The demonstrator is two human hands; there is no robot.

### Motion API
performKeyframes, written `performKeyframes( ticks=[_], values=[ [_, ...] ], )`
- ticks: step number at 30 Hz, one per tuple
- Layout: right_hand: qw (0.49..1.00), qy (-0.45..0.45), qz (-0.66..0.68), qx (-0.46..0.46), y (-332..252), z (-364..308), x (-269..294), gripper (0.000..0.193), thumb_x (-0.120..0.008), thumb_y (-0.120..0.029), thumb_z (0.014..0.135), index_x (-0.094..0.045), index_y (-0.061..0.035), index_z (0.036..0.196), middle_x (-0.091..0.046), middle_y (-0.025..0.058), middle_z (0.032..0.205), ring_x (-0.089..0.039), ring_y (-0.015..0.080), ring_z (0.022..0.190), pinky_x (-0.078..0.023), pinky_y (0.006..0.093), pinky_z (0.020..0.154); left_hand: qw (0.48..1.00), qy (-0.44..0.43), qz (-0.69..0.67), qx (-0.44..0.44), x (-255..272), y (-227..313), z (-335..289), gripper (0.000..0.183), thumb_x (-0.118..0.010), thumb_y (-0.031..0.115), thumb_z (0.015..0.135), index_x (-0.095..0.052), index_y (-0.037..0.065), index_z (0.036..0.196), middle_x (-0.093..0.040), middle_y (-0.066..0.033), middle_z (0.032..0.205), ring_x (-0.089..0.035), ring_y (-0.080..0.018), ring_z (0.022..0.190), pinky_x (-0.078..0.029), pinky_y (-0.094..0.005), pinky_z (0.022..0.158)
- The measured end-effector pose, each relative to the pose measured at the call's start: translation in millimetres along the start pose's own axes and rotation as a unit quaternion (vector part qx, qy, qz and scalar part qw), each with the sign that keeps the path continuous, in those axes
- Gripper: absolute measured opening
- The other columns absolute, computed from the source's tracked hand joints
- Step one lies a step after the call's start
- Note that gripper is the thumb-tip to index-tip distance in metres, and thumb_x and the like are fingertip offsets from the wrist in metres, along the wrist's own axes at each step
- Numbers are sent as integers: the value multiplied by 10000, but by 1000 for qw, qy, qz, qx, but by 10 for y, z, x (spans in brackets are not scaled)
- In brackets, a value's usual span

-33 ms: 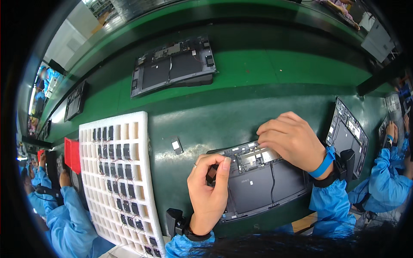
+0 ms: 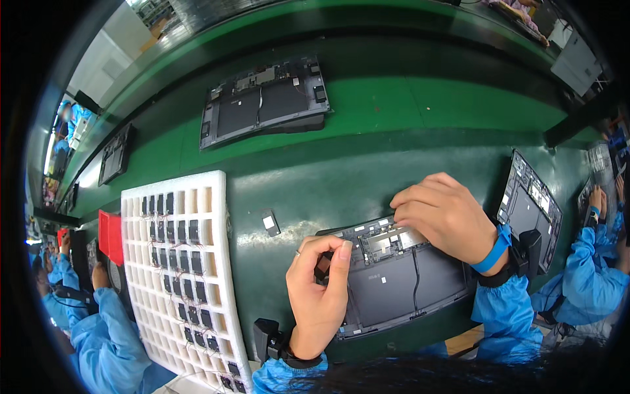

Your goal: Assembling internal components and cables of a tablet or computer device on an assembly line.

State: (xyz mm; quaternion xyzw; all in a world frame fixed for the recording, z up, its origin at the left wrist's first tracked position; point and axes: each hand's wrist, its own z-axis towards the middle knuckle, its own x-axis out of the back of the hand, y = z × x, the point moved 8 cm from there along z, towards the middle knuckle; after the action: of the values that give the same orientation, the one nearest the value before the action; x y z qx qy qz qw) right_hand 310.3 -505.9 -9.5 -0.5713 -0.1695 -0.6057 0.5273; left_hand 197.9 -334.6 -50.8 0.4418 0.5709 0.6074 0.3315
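An opened dark grey laptop base (image 2: 374,299) lies before me on the bench, its inside facing up, with a circuit board (image 2: 384,245) along the far side and a black cable (image 2: 416,282) running toward me. My left hand (image 2: 318,289) is at the base's far left corner, thumb and forefinger pressed together; a small dark piece (image 2: 322,265) shows inside the curl, and whether it is held I cannot tell. Over the far right corner, my right hand (image 2: 446,220) is closed, its fingers bent down onto the board's edge. Its fingertips are hidden, so what they grip does not show.
A white foam tray (image 2: 220,197) with several small black wired parts stands at left. Near it lies a small black part with a white label (image 2: 270,222). Another opened laptop (image 2: 226,111) sits on the green belt (image 2: 374,105); one more (image 2: 531,203) leans at right. Co-workers' blue sleeves (image 2: 118,335) flank me.
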Motion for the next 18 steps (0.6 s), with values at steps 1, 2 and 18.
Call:
performKeyframes(
  ticks=[1, 2, 18],
  values=[
    [1000, 5, 20, 5, -3, 15, 16, 141, -758, -173, 906, -728, -111, 1030, -726, -2, 1031, -693, 228, 938, -507, 383, 910, 1000, 1, 0, -3, -2, -11, 12, 80, -679, 45, 1050, -658, -22, 1089, -623, -27, 981, -542, -75, 839, -428, -222, 741],
    [1000, 7, 18, 7, -20, -11, 30, 141, -758, -173, 906, -728, -111, 1030, -726, -2, 1031, -693, 228, 938, -507, 383, 910, 1000, -2, 0, -5, -13, -22, 23, 79, -676, 46, 1053, -657, -21, 1090, -623, -27, 984, -540, -76, 843, -427, -224, 746],
    [945, 14, 268, -186, 220, -340, -59, 243, -804, -166, 925, -741, -103, 1151, -731, 22, 942, -635, 176, 782, -369, 337, 954, 997, -38, 20, -65, -215, 82, -28, 54, -616, 31, 1075, -629, -20, 1090, -678, -109, 1075, -613, -139, 940, -486, -263, 823]
  ],
)
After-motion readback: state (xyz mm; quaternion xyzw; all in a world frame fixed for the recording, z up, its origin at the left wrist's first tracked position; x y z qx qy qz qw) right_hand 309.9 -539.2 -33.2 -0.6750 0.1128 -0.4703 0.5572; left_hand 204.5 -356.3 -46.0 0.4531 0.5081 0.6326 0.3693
